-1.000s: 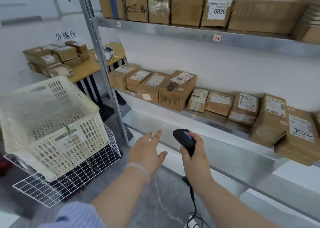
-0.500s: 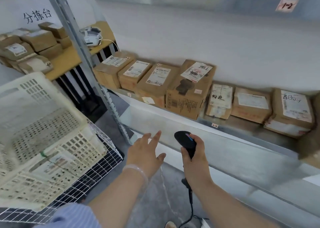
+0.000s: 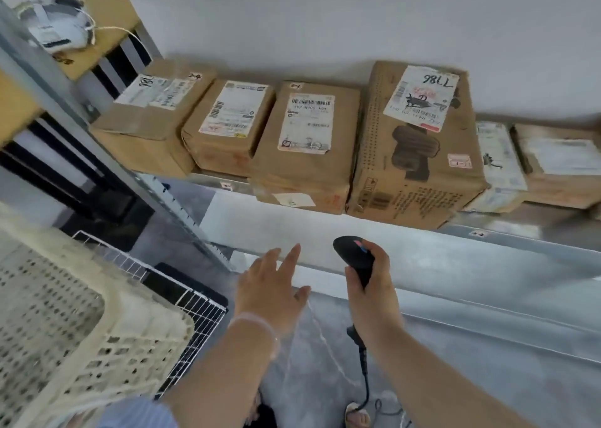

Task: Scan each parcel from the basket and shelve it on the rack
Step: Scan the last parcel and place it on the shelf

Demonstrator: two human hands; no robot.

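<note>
Black scanner (image 3: 356,258) gripped upright in right hand (image 3: 374,292); left hand (image 3: 270,292) spread, empty.

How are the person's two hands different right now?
The left hand is open, fingers spread, holding nothing; the right hand grips the black scanner. The left wrist wears a pale bracelet; the right wrist has none. Both are bare and held out toward the rack.
</note>
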